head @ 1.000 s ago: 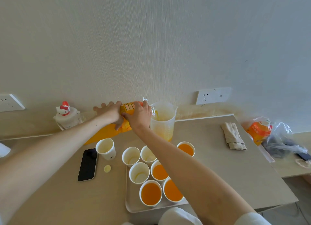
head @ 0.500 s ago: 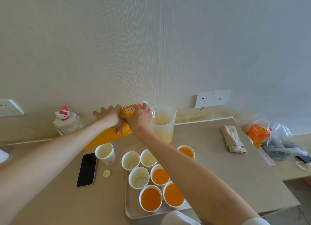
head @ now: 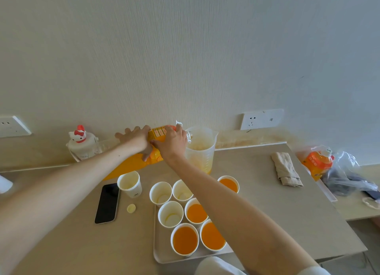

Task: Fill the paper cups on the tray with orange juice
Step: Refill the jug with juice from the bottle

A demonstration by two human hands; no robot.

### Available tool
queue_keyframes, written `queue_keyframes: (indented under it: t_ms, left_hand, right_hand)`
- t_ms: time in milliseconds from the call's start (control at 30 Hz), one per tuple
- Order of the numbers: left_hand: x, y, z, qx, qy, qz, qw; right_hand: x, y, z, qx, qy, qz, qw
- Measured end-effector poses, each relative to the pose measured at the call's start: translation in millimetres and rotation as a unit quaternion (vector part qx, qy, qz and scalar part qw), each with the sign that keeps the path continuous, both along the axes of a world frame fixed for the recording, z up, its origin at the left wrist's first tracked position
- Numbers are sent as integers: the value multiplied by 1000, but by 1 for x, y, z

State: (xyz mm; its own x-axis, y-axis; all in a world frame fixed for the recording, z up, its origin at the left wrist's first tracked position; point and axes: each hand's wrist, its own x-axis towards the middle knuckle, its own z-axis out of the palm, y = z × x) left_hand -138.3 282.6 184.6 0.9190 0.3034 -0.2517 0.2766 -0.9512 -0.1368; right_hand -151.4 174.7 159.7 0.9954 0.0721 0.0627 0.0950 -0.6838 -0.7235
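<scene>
Barely shifted since a second ago, left hand (head: pixel 135 140) and right hand (head: pixel 172 143) clamp the tipped juice bottle (head: pixel 127 165), label unreadable, at the jug (head: pixel 200 151) behind the tray (head: pixel 162 256) of paper cups (head: pixel 170 214).

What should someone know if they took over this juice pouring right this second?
Left hand and right hand both grip the tilted juice bottle, its mouth at the clear jug by the wall.
Done: four cups hold juice, among them the nearest cup on the tray.
Left: fill the empty cup and two more behind it; a spare cup, also empty, stands off the tray beside the phone.
</scene>
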Motion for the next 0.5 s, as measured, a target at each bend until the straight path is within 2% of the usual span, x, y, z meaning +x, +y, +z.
queue_keyframes:
  t_ms: [500]
  left_hand:
    - [2, 0, -1, 4, -4, -11, 1000]
  right_hand:
    - [1, 0, -1, 7, 5, -4, 1000]
